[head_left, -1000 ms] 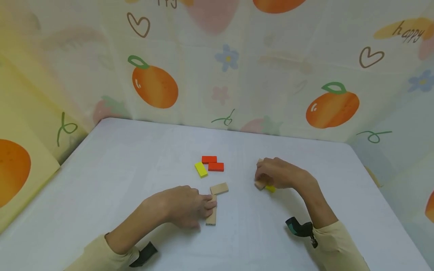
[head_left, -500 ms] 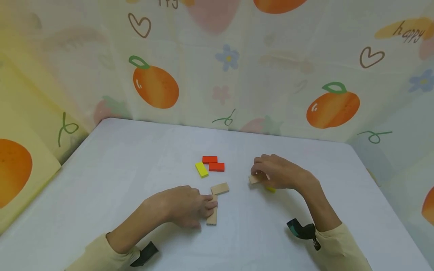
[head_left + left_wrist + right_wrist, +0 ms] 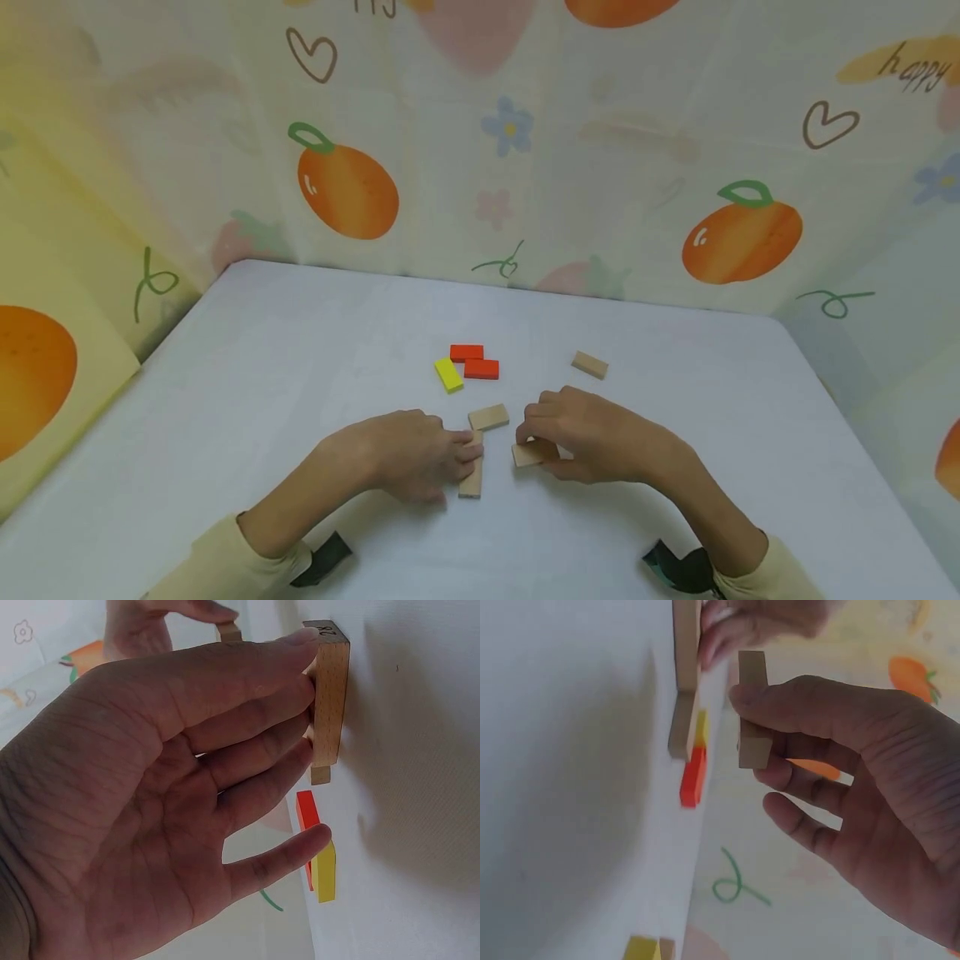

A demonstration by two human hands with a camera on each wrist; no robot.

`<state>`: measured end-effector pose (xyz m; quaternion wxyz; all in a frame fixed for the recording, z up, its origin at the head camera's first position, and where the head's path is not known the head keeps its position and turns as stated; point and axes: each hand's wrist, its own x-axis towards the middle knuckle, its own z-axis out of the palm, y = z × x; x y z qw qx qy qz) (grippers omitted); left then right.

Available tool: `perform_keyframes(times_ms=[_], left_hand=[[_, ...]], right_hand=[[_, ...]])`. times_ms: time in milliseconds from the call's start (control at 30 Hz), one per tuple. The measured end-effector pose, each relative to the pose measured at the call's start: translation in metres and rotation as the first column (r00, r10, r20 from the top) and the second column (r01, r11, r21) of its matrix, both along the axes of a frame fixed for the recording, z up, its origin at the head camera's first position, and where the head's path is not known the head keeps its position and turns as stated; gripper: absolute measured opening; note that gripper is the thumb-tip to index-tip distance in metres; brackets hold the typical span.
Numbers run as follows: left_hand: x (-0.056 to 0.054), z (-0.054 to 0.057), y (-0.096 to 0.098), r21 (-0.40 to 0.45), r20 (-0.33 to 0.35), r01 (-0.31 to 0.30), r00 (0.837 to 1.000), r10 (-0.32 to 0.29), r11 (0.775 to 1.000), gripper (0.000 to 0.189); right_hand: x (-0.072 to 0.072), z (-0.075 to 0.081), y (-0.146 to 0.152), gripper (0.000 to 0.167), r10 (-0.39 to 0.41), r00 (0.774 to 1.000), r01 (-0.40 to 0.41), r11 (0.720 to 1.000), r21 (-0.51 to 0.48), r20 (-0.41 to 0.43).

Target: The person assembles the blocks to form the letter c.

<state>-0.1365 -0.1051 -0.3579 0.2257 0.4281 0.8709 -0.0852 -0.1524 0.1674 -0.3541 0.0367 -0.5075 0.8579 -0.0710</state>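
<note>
In the head view, my left hand [image 3: 408,457] lies over a wooden block [image 3: 470,483] that points toward me. Its fingertips touch that block; in the left wrist view the fingers are mostly straight, and the block's end [image 3: 328,632] bears a dark mark. A second wooden block [image 3: 489,417] lies at the far end of it, slanted. To the right, my right hand [image 3: 600,437] pinches another wooden block [image 3: 534,453] between thumb and fingers. The right wrist view shows this held block [image 3: 753,669] raised off the table.
Two red blocks [image 3: 482,369] and a yellow block [image 3: 448,376] lie together farther back. Another wooden block [image 3: 589,365] lies behind my right hand. A second yellow block [image 3: 640,949] appears low in the right wrist view. Fruit-print cloth [image 3: 600,167] hangs behind the white table [image 3: 337,333].
My right hand has picked up a wooden block from the right and carried it left and toward me. This uncovers the wooden block behind. My left hand stays in place.
</note>
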Motion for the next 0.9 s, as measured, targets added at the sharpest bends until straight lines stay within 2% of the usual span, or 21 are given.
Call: perform_keyframes(times_ms=[200,367,433,567,733,900], left_hand=[[0.000,0.000,-0.003,0.030,0.013,-0.006,1.000,0.006,1.000,0.055],[-0.001,0.001,-0.003,0.045,0.009,-0.009,1.000,0.009,0.999,0.055],[-0.001,0.001,-0.003,0.050,0.018,-0.024,1.000,0.023,0.998,0.055],[-0.002,0.001,-0.001,0.042,0.001,0.000,1.000,0.000,0.999,0.053],[-0.002,0.000,-0.002,0.027,-0.038,0.039,0.999,-0.038,0.999,0.051],[-0.001,0.001,-0.005,0.039,-0.032,0.023,0.999,-0.022,0.999,0.053]], right_hand=[[0.021,-0.001,-0.020,0.025,0.154,0.986,-0.153,0.988,0.028,-0.071],[0.035,-0.007,-0.036,0.022,0.216,0.971,-0.204,0.972,0.118,-0.099],[0.038,-0.012,-0.039,0.023,0.215,0.973,-0.201,0.969,0.143,-0.087],[0.042,-0.024,-0.042,0.029,0.189,0.980,-0.176,0.970,0.168,-0.064],[0.045,-0.031,-0.043,0.038,0.134,0.989,-0.127,0.985,0.114,-0.055],[0.045,-0.031,-0.043,0.031,0.099,0.995,-0.099,0.992,0.083,-0.005]])
